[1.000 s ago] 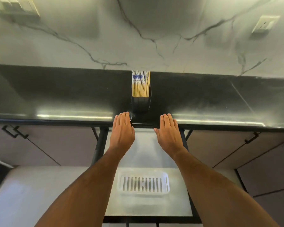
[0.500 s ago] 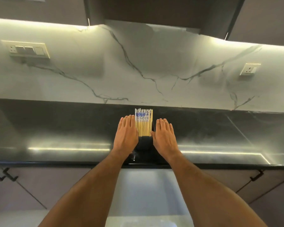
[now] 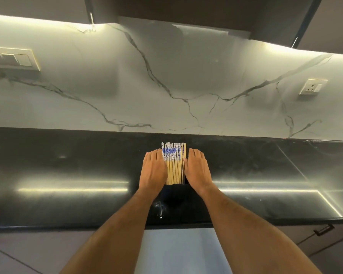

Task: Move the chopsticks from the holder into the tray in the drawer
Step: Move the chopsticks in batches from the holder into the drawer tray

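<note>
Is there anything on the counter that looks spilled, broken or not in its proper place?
Nothing stands out. The chopsticks stand upright and even in the dark holder on the counter, with the left hand and right hand flat on either side of them. A small bright glint sits near the holder's base; what it is cannot be told.

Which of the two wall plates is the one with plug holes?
The socket, on the wall to the right of the chopsticks. It shows round plug holes; the switch plate at the far left shows only flat rockers.
</note>
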Available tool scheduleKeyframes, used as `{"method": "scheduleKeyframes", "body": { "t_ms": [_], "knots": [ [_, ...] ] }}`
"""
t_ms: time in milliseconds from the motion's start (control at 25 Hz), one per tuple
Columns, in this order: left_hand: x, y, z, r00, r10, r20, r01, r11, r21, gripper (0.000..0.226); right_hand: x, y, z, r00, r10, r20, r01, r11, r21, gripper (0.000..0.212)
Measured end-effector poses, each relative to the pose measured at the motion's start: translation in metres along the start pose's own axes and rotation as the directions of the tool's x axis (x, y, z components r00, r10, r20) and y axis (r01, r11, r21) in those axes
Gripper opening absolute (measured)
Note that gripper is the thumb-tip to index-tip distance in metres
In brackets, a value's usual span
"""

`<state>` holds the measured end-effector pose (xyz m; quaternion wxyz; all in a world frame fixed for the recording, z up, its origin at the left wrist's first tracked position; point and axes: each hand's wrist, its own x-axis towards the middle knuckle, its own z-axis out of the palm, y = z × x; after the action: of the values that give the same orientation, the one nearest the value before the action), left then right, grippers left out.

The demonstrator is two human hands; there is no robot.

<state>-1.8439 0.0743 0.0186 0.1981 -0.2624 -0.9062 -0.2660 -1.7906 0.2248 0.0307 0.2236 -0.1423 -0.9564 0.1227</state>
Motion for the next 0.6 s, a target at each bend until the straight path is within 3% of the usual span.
{"method": "scheduleKeyframes", "body": {
  "t_ms": [120, 320, 600],
  "knots": [
    [0.017, -0.010, 0.022, 0.998, -0.040, -0.041, 0.038, 0.998, -0.057, 0.014, 0.025, 0.009, 0.021, 0.997, 0.069, 0.044, -0.072, 0.995, 0.075, 0.017],
    [0.040, -0.022, 0.052, 0.972, -0.224, 0.065, 0.232, 0.956, -0.177, 0.023, 0.054, 0.017, 0.050, 0.972, 0.213, 0.101, -0.231, 0.949, 0.217, 0.020],
    [0.053, -0.033, 0.080, 0.933, -0.334, 0.137, 0.357, 0.909, -0.214, 0.009, 0.068, 0.025, 0.079, 0.925, 0.366, 0.102, -0.375, 0.840, 0.391, 0.016]
  ]
}}
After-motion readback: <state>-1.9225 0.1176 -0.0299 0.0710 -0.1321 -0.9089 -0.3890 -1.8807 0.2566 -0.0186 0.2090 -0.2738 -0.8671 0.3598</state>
